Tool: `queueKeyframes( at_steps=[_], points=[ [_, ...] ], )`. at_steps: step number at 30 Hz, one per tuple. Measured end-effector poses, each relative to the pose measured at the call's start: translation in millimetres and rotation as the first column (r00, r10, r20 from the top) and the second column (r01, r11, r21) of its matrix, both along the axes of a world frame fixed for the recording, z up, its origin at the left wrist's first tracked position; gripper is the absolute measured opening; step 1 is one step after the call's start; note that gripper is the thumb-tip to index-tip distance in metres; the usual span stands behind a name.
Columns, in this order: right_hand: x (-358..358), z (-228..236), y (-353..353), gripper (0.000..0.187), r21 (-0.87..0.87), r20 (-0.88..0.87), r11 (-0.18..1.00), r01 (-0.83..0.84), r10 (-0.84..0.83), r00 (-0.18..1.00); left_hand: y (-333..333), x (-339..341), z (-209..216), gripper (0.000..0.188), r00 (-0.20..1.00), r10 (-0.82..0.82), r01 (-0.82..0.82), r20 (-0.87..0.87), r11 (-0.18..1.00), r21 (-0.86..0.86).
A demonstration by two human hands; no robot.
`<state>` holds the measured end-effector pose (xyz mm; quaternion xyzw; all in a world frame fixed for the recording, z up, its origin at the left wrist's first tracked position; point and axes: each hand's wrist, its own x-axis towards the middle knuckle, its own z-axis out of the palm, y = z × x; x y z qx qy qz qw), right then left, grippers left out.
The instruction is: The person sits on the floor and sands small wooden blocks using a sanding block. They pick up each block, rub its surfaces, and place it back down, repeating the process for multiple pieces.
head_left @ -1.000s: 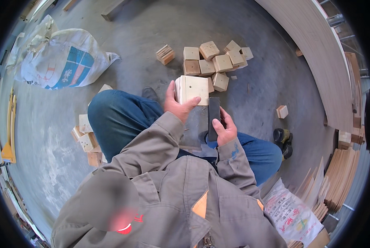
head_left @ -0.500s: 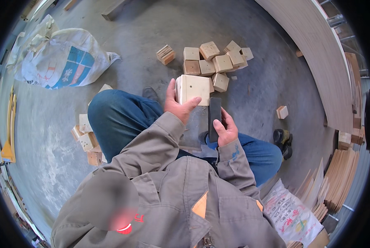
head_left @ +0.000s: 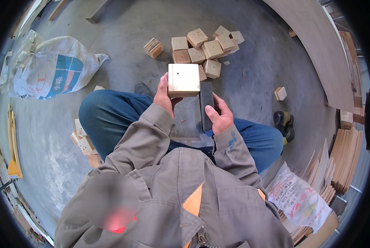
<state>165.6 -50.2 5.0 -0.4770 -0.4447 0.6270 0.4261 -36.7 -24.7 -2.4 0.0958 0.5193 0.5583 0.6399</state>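
My left hand [head_left: 164, 98] grips a pale wooden block [head_left: 184, 77] from its left side and underneath. One small dark hole marks the block's upper face, near a thin seam. In my right hand [head_left: 221, 116] is a dark grey, flat rectangular block [head_left: 207, 105], held between the thumb and fingers. Its far end is at the wooden block's near right corner; whether they touch I cannot tell. Beyond my hands lies a pile of similar wooden blocks [head_left: 212, 48] on the floor, with a separate layered block [head_left: 153, 48] to its left.
More wooden blocks [head_left: 85, 145] lie beside my left knee. A white-and-blue sack [head_left: 44, 68] rests at far left, near a yellow-handled tool [head_left: 14, 167]. To the right are a single block [head_left: 280, 93], a dark power tool [head_left: 284, 124], stacked thin boards [head_left: 345, 159] and a printed white bag [head_left: 298, 198].
The wooden block has turned in my left hand, and its thumb has come off the upper face to the side. My right hand and the dark block have shifted slightly up and left.
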Motion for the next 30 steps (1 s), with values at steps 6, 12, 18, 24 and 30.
queueKeyframes(
  at_steps=[6,12,18,24,30],
  points=[
    [4,-4,1,0.059,0.023,0.019,1.0,0.005,-0.006,1.0,2,1,-8,0.067,0.998,-0.032,0.032,0.059,0.999,-0.007],
    [3,-3,2,0.059,0.018,0.019,1.0,0.012,-0.012,1.0,3,0,-7,0.069,0.995,-0.036,0.038,0.092,0.999,-0.018],
    [2,-3,2,0.058,-0.004,0.007,1.0,0.023,-0.022,1.0,3,-1,-6,0.071,0.994,-0.04,0.041,0.098,0.999,-0.017],
    [3,-13,3,0.056,-0.03,-0.056,0.999,0.038,-0.039,0.998,2,-3,-5,0.071,0.995,-0.031,0.032,0.097,0.999,-0.009],
    [11,-22,3,0.053,-0.017,-0.031,0.998,0.067,-0.067,0.997,0,2,-4,0.069,1.0,-0.025,0.026,-0.006,0.997,0.071]
  ],
)
